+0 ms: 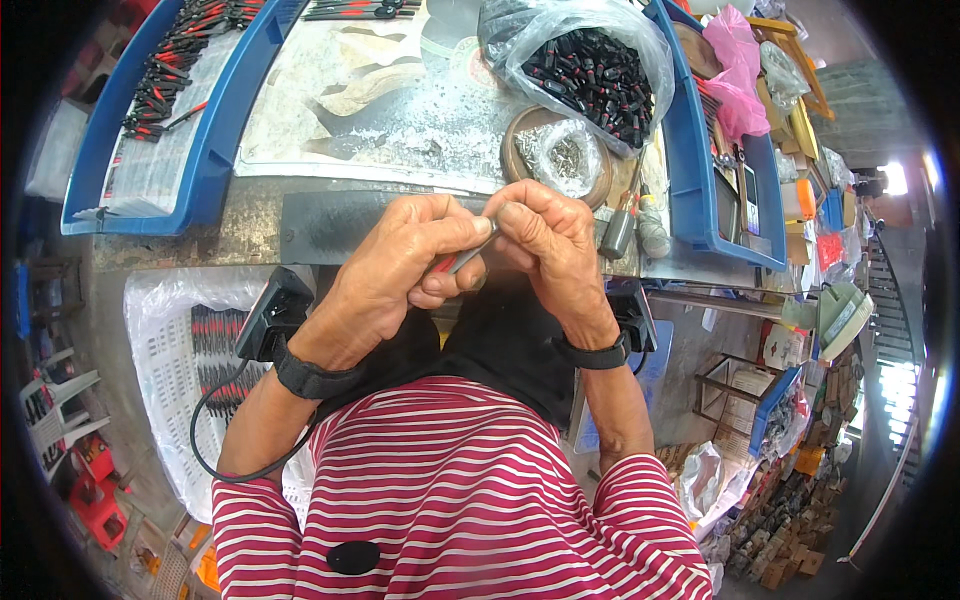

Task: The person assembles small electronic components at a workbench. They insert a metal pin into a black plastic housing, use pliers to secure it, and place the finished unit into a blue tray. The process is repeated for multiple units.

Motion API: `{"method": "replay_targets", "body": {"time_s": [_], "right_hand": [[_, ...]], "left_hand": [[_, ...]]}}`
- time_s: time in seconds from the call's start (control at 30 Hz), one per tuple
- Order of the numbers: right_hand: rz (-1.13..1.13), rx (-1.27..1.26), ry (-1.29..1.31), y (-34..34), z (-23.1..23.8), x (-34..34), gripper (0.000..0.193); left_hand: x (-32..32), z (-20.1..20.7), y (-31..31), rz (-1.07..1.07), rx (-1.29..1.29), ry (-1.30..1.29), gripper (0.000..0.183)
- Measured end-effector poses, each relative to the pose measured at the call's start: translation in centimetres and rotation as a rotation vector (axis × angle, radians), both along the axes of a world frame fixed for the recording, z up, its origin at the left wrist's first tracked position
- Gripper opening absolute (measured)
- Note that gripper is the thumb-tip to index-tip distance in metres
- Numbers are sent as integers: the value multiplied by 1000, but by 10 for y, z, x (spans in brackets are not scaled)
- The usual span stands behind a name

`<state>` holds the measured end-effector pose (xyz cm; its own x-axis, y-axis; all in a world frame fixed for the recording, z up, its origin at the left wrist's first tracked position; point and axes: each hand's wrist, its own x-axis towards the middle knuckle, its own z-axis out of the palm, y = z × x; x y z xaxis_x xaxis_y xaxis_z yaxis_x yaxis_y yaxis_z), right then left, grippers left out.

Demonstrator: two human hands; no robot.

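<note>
My left hand point(400, 255) is closed round a small black-and-red handled piece point(453, 263), held just in front of the table edge. Against its upper end press the pinched thumb and fingers of my right hand point(552, 238). Whether a tiny part sits between those right fingertips is hidden. Beyond my hands, a clear plastic bag point(655, 60) holds many black-and-red pieces point(585, 75). Nearer, a round brown dish point(515, 150) contains a bag of small metal parts point(568, 160). To the right of my right hand lies a dark-handled tool point(619, 230) with a thin shaft.
Blue trays stand at the left point(205, 165) and right point(690, 190) of the table, with red-and-black tools point(175, 75) in the left one. A white basket point(165, 370) below left holds rows of similar tools. Black devices point(280, 310) are strapped at both wrists, with a cable on the left.
</note>
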<state>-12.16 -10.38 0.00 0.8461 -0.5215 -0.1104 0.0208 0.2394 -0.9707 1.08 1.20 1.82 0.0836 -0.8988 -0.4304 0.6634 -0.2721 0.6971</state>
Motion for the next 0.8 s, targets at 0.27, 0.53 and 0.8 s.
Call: {"method": "replay_targets", "body": {"time_s": [0.27, 0.53, 0.8], "right_hand": [[-10, 18, 19, 0, -1, 0, 18], [-164, -166, 53, 11, 0, 0, 16], [-77, -76, 23, 6, -1, -4, 17]], "left_hand": [[-3, -4, 0, -5, 39, 29, 19], [-7, -5, -1, 25, 33, 68, 18], [-8, -4, 3, 11, 55, 93, 17]]}}
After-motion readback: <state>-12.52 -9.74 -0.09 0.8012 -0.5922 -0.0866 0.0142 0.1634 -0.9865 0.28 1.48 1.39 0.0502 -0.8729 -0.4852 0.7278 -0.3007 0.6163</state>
